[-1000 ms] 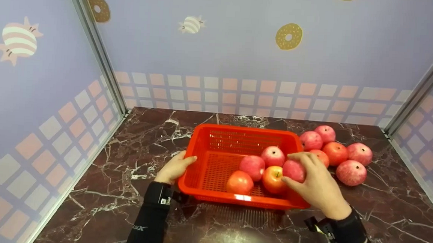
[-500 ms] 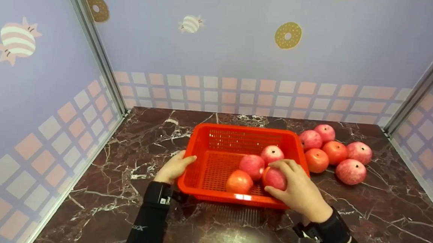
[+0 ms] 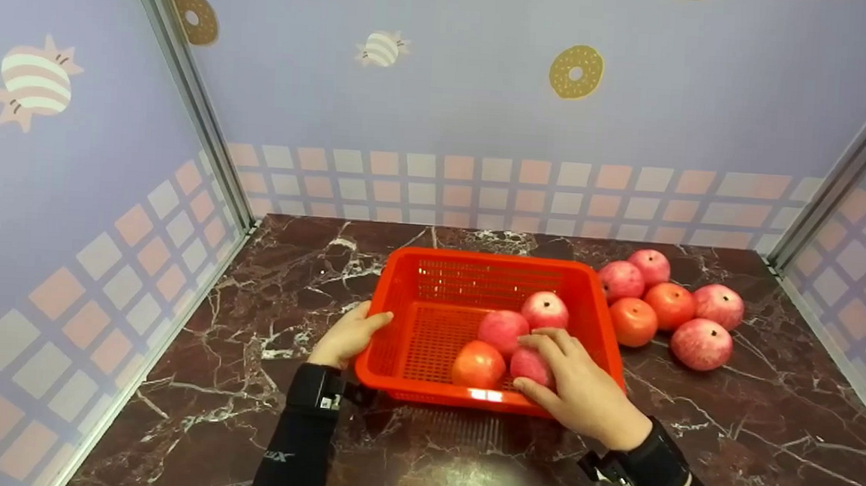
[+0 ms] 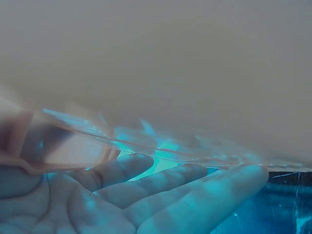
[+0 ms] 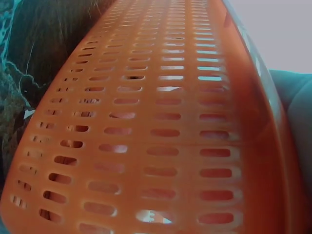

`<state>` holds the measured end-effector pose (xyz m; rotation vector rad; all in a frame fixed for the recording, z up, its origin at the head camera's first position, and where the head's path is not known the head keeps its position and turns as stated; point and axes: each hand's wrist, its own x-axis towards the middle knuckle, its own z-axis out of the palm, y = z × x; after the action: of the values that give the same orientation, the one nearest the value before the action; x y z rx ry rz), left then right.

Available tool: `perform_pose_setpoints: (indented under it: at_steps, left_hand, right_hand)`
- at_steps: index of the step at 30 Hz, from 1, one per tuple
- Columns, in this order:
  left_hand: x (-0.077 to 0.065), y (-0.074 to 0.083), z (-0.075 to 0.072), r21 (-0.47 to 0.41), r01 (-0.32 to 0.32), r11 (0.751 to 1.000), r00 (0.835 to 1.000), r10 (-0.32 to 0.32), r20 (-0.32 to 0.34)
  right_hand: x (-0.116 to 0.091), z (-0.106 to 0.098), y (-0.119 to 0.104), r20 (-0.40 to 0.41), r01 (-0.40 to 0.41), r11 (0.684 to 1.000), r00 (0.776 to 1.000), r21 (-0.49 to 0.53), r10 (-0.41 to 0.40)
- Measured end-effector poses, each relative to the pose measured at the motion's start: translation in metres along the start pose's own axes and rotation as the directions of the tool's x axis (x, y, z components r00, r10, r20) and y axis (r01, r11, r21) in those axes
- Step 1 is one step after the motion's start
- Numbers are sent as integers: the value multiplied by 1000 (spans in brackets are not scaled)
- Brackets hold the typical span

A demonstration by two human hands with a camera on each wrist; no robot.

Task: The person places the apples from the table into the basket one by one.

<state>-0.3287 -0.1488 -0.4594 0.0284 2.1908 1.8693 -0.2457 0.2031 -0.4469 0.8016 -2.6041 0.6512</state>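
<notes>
In the head view, my left hand (image 3: 346,335) holds the left end of a red plastic basket (image 3: 411,386), thumb over its rim. The left wrist view shows that hand's fingers (image 4: 204,204) extended under a blurred basket edge. With my right hand (image 3: 593,395) I grip a pink-red apple (image 3: 531,366) inside the basket, low at its front right. Beside it lie an orange-red apple (image 3: 479,364) and two pinkish apples (image 3: 503,331). My hand hides whatever is beneath the held apple. The basket's slotted wall (image 5: 146,146) fills most of the right wrist view.
Several more apples (image 3: 670,306) lie in a cluster just right of the basket, one close to its wall. Dark marbled tabletop (image 3: 296,265) surrounds the basket. Patterned panels (image 3: 441,108) stand behind and at both sides.
My right hand has carried the pink-red apple leftward and down among the basket's apples. The yellow-red apple seen there a second ago is now hidden. The left hand and the basket stay put.
</notes>
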Motion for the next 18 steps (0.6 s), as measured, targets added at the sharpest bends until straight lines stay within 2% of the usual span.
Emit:
perform_pose_setpoints:
  at_steps: [6, 12, 18]
  left_hand:
    - [1, -1, 1, -3, 3, 1000, 1000, -3, -4]
    - [1, -2, 0, -3, -12, 1000, 1000, 12, 9]
    - [1, -1, -1, -8, -4, 1000, 1000, 4, 15]
  right_hand:
    - [-2, -1, 0, 70, -4, 1000, 998, 17, 3]
    - [-4, -2, -2, 171, -27, 999, 985, -27, 31]
    - [-3, -1, -3, 215, -7, 999, 977, -34, 14]
